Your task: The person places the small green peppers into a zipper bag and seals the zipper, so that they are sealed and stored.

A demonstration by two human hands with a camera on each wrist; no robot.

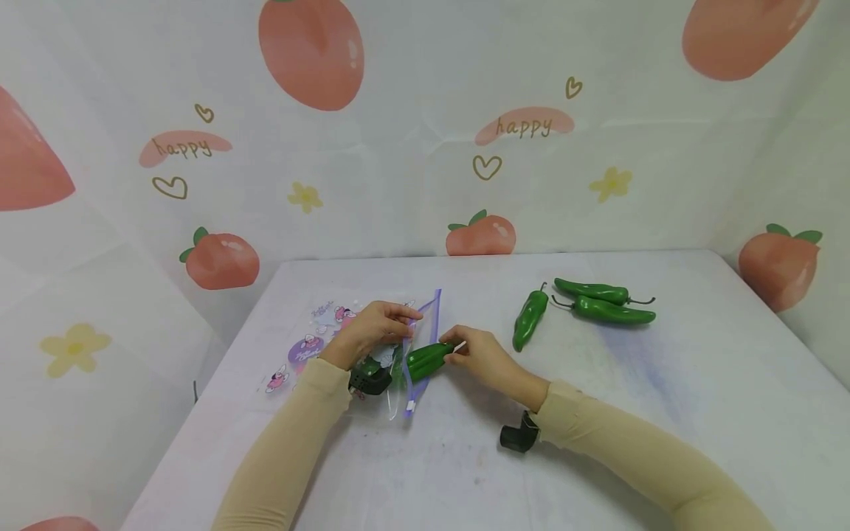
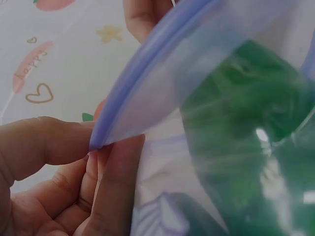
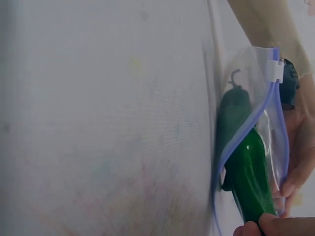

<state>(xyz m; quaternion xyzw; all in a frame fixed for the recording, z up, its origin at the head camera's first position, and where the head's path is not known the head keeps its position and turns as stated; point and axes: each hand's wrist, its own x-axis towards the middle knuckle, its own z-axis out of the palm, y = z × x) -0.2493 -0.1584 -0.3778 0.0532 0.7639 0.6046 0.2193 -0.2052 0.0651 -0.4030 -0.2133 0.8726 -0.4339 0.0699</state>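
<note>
My left hand (image 1: 372, 332) pinches the purple-edged mouth of a clear zip bag (image 1: 436, 313) printed with pink cartoon figures. In the left wrist view, thumb and fingers grip the bag's rim (image 2: 125, 93). A green chili pepper (image 1: 426, 361) lies partly inside the open mouth, its stem end sticking out to the right. Around that end my right hand (image 1: 485, 359) curls, pinching it between thumb and fingers. Inside the bag, another green pepper (image 3: 231, 110) with a curved stem shows in the right wrist view, beside the held one (image 3: 251, 172).
To the right on the white table (image 1: 697, 398) lie three more green peppers: one alone (image 1: 530, 318), and two side by side, the rear one (image 1: 591, 290) and the front one (image 1: 614, 310). A white slider (image 1: 410, 405) sits at the bag mouth's near end. Behind hangs a peach-printed cloth (image 1: 398, 169).
</note>
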